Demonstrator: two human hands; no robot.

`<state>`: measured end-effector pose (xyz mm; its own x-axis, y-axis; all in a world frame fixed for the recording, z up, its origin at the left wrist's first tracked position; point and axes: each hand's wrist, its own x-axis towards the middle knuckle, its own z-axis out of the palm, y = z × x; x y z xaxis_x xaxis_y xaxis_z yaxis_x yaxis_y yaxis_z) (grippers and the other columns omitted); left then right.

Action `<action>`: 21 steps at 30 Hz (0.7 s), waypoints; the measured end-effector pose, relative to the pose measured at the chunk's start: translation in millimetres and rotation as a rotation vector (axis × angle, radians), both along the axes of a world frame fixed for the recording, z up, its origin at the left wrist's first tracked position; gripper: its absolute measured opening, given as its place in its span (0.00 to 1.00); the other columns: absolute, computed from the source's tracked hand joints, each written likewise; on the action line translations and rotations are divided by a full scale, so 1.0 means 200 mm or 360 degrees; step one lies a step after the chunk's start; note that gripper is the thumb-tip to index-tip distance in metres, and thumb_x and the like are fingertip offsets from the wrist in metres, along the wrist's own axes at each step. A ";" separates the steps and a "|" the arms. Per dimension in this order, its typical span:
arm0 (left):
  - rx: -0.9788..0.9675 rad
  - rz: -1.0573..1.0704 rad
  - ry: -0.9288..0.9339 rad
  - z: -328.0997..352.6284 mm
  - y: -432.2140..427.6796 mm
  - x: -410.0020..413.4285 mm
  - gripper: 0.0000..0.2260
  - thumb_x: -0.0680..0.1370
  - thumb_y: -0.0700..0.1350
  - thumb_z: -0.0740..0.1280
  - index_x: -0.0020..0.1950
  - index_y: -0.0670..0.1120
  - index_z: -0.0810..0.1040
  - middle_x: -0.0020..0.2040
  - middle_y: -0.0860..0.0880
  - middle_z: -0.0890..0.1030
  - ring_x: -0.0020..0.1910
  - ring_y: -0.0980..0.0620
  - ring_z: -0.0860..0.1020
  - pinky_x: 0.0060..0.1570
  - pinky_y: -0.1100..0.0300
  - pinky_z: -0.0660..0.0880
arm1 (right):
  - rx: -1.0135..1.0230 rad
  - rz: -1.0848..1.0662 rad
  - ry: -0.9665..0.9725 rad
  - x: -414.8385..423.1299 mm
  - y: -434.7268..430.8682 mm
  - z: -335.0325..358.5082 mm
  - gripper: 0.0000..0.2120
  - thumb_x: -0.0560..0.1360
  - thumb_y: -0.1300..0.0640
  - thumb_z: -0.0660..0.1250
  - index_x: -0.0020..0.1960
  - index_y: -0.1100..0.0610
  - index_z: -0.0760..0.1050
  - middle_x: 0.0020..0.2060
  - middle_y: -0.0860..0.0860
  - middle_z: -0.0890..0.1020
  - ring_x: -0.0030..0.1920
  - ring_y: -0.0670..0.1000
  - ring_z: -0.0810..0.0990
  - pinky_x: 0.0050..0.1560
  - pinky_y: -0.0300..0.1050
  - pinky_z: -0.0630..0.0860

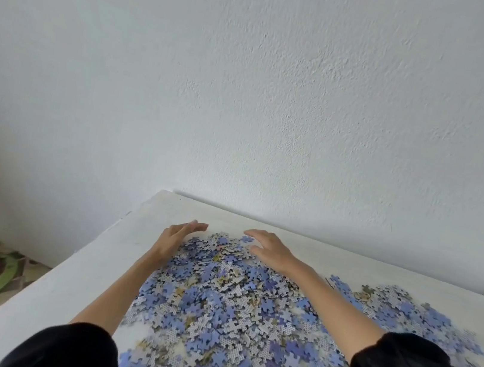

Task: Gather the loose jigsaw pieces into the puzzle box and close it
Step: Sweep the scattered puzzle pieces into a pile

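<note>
A heap of knobby blue-and-grey cardboard jigsaw pieces [222,306] lies on the matte white table [79,278]. The left hand [177,238] at 11 o'clock and the right hand [271,249] at 1 o'clock rest on its edge, fingers relaxed, grasping nothing.

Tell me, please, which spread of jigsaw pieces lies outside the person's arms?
The thinner spread right of the right arm; the big heap lies between both arms.

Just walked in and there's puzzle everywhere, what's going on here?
A person in black sleeves reaches both arms over a heap of blue and grey jigsaw pieces on the white table. The left hand and right hand lie open at the heap's far edge, one on each side. More pieces spread off to the right. No puzzle box is in view.
</note>
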<state>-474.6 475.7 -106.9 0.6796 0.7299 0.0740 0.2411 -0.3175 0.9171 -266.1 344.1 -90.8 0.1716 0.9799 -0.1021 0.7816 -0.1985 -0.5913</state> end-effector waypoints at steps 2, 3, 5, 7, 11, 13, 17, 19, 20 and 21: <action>0.0007 -0.0073 0.0097 0.02 -0.03 0.05 0.35 0.65 0.75 0.53 0.59 0.55 0.76 0.62 0.53 0.77 0.65 0.53 0.71 0.66 0.52 0.61 | -0.0068 0.0005 0.0059 -0.02 0.03 -0.02 0.23 0.78 0.54 0.54 0.73 0.51 0.56 0.73 0.49 0.58 0.73 0.51 0.53 0.70 0.54 0.54; 0.0017 -0.0101 0.0135 0.03 -0.04 0.06 0.35 0.64 0.75 0.52 0.62 0.55 0.75 0.64 0.53 0.75 0.65 0.53 0.70 0.67 0.52 0.60 | -0.0097 0.0016 0.0034 -0.03 0.04 -0.03 0.24 0.78 0.54 0.54 0.73 0.52 0.56 0.73 0.50 0.58 0.73 0.51 0.52 0.70 0.54 0.53; 0.0025 -0.0120 0.0184 0.03 -0.05 0.09 0.39 0.63 0.77 0.53 0.67 0.57 0.70 0.67 0.53 0.72 0.67 0.53 0.67 0.68 0.53 0.58 | -0.0104 0.0050 -0.0110 -0.04 0.04 -0.06 0.24 0.78 0.55 0.54 0.73 0.53 0.56 0.73 0.50 0.58 0.72 0.52 0.53 0.70 0.52 0.53; 0.0040 -0.0163 0.0214 0.01 -0.05 0.10 0.42 0.61 0.79 0.52 0.69 0.59 0.67 0.69 0.53 0.70 0.68 0.53 0.66 0.69 0.51 0.56 | -0.0044 0.0031 -0.0100 -0.04 0.02 -0.07 0.23 0.78 0.56 0.55 0.72 0.53 0.58 0.72 0.50 0.61 0.71 0.52 0.56 0.69 0.50 0.55; 0.0061 -0.0239 0.0241 0.00 -0.07 0.11 0.34 0.64 0.76 0.52 0.63 0.60 0.72 0.65 0.54 0.75 0.65 0.54 0.69 0.67 0.53 0.60 | 0.0030 -0.0009 0.0090 -0.03 -0.02 -0.07 0.21 0.78 0.56 0.55 0.71 0.52 0.62 0.68 0.51 0.66 0.68 0.51 0.62 0.66 0.49 0.59; 0.0081 -0.0239 0.0228 0.01 -0.08 0.12 0.33 0.65 0.75 0.53 0.62 0.59 0.73 0.63 0.54 0.76 0.64 0.54 0.70 0.65 0.54 0.61 | 0.0066 -0.0016 0.0179 -0.03 -0.04 -0.06 0.20 0.78 0.58 0.55 0.70 0.52 0.63 0.68 0.52 0.68 0.67 0.52 0.65 0.65 0.49 0.62; 0.0146 -0.0164 0.0128 0.04 -0.11 0.13 0.37 0.64 0.76 0.54 0.62 0.54 0.75 0.60 0.54 0.77 0.60 0.56 0.72 0.62 0.57 0.65 | 0.0204 -0.0094 0.0191 -0.02 -0.11 -0.04 0.19 0.78 0.60 0.54 0.68 0.53 0.66 0.66 0.52 0.71 0.66 0.51 0.68 0.65 0.49 0.65; 0.0205 -0.0199 0.0106 0.07 -0.15 0.15 0.34 0.65 0.74 0.55 0.60 0.54 0.77 0.60 0.55 0.77 0.59 0.57 0.72 0.60 0.59 0.66 | 0.0278 -0.0151 0.0162 0.01 -0.18 -0.03 0.18 0.78 0.61 0.54 0.67 0.54 0.67 0.66 0.51 0.72 0.66 0.50 0.67 0.66 0.48 0.63; 0.0229 -0.0232 0.0099 0.08 -0.17 0.16 0.34 0.65 0.74 0.55 0.59 0.54 0.77 0.59 0.56 0.77 0.59 0.58 0.73 0.58 0.61 0.66 | 0.0308 -0.0184 0.0145 0.04 -0.23 -0.02 0.18 0.78 0.61 0.55 0.67 0.54 0.68 0.65 0.51 0.72 0.66 0.49 0.67 0.66 0.47 0.62; 0.0247 -0.0267 0.0095 0.10 -0.19 0.18 0.32 0.66 0.73 0.55 0.59 0.53 0.77 0.58 0.57 0.77 0.58 0.59 0.73 0.57 0.63 0.65 | 0.0329 -0.0218 0.0126 0.07 -0.28 -0.01 0.18 0.78 0.62 0.55 0.66 0.54 0.69 0.65 0.51 0.72 0.66 0.49 0.68 0.66 0.46 0.62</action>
<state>-439.3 437.7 -87.6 0.7968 0.5895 0.1325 0.2255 -0.4937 0.8399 -251.2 288.6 -92.0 0.3035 0.9495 0.0797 0.7054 -0.1677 -0.6887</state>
